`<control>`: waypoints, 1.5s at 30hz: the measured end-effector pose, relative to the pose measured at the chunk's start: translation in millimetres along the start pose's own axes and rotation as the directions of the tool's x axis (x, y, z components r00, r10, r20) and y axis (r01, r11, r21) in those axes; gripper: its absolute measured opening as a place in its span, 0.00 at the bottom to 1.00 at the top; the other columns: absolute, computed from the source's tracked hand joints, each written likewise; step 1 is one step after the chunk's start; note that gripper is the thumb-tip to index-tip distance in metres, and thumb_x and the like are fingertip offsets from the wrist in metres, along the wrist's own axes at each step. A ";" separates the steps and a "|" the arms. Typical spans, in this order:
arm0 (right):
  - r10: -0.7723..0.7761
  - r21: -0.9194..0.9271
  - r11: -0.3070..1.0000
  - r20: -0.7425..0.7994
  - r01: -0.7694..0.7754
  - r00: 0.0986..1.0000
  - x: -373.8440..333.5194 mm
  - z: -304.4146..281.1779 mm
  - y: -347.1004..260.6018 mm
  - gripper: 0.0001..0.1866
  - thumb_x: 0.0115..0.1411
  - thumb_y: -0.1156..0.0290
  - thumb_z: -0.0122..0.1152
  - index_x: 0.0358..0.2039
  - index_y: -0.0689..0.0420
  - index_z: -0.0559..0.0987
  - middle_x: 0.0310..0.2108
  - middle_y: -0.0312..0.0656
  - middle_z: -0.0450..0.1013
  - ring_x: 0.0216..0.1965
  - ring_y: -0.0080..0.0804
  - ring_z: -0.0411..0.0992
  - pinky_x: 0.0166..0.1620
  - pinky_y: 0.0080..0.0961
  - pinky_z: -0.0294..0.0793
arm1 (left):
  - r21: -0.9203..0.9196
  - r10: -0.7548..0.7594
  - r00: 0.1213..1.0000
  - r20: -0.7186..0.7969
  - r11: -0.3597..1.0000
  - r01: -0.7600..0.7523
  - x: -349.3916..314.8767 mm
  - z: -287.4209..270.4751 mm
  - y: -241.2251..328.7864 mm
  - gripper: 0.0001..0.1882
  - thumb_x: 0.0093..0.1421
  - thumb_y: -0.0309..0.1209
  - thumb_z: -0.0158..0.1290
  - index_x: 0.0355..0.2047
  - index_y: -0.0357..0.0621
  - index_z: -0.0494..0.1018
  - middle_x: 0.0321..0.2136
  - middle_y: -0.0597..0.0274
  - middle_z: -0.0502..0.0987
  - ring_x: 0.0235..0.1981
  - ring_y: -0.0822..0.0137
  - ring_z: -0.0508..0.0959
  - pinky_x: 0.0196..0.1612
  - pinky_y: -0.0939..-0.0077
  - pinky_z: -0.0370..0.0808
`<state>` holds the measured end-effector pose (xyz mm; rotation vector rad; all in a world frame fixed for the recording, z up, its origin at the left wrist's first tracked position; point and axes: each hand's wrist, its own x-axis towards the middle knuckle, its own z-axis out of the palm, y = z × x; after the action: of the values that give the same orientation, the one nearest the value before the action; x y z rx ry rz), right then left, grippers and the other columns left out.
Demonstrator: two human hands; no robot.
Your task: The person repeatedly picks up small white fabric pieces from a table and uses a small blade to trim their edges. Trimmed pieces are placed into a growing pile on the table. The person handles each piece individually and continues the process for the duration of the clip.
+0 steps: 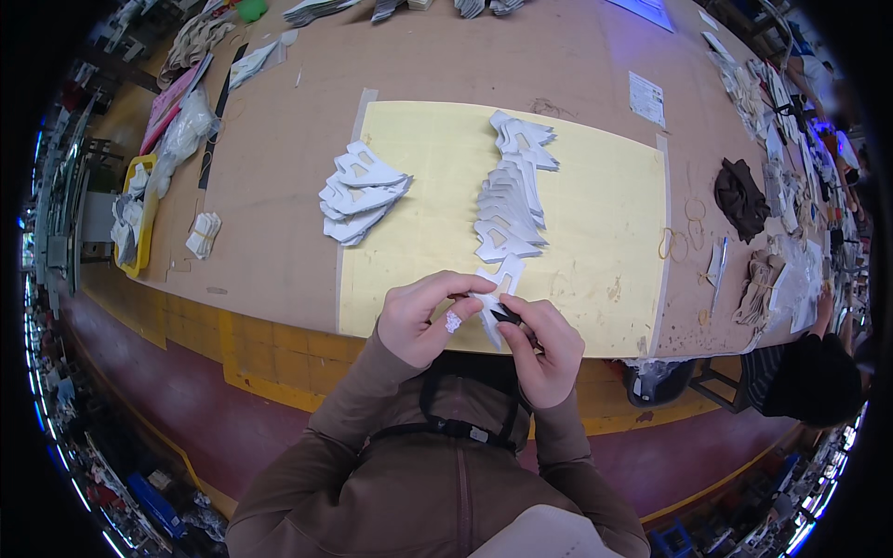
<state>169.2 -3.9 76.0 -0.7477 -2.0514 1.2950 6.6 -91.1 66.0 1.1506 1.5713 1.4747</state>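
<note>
Both hands meet at the near edge of a yellow mat [595, 205]. My left hand [420, 316] pinches a flat white cut-out piece [491, 299] from the left, thumb taped white. My right hand [544, 349] grips the same piece from the right together with a small dark tool [507, 314]. A long overlapping row of the same white pieces [507, 200] runs away from my hands up the mat. A second fanned stack of white pieces [361, 193] lies on the mat's left edge.
The mat is taped on a brown worktable [279, 167] with a yellow front edge. A yellow bin [139, 219] and bagged material sit at the left. Dark fabric [741, 197], rubber bands and paper piles lie at the right, where another person [819, 372] works.
</note>
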 end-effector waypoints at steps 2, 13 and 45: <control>-0.081 -0.041 0.996 -0.029 0.079 0.996 -1.7 3.8 5.3 0.19 0.52 0.85 0.64 0.46 0.59 0.80 0.27 0.41 0.72 0.23 0.27 0.70 0.26 0.20 0.69 | 0.019 0.011 1.000 0.001 1.000 -0.011 1.2 -0.5 2.0 0.10 0.61 0.22 0.53 0.42 0.35 0.76 0.35 0.55 0.80 0.33 0.66 0.81 0.37 0.77 0.76; -0.113 -0.072 0.992 -0.083 0.108 0.990 -3.7 7.4 10.7 0.14 0.53 0.85 0.61 0.41 0.59 0.81 0.27 0.40 0.70 0.23 0.28 0.68 0.26 0.19 0.66 | 0.105 0.053 0.999 -0.004 0.993 -0.052 4.1 2.9 10.2 0.10 0.59 0.22 0.55 0.42 0.36 0.76 0.32 0.56 0.79 0.28 0.69 0.78 0.34 0.77 0.75; 0.001 -0.054 0.999 0.021 0.000 1.000 2.4 -5.9 -0.7 0.18 0.52 0.83 0.64 0.45 0.60 0.79 0.25 0.42 0.72 0.23 0.29 0.72 0.26 0.22 0.69 | -0.008 0.004 1.000 -0.009 1.000 -0.004 1.5 7.2 -0.8 0.10 0.59 0.22 0.56 0.42 0.36 0.76 0.34 0.57 0.80 0.29 0.70 0.78 0.34 0.79 0.75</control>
<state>171.8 1.0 79.2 -0.7614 -2.1107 1.2573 12.5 -86.9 64.5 1.1446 1.5682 1.4894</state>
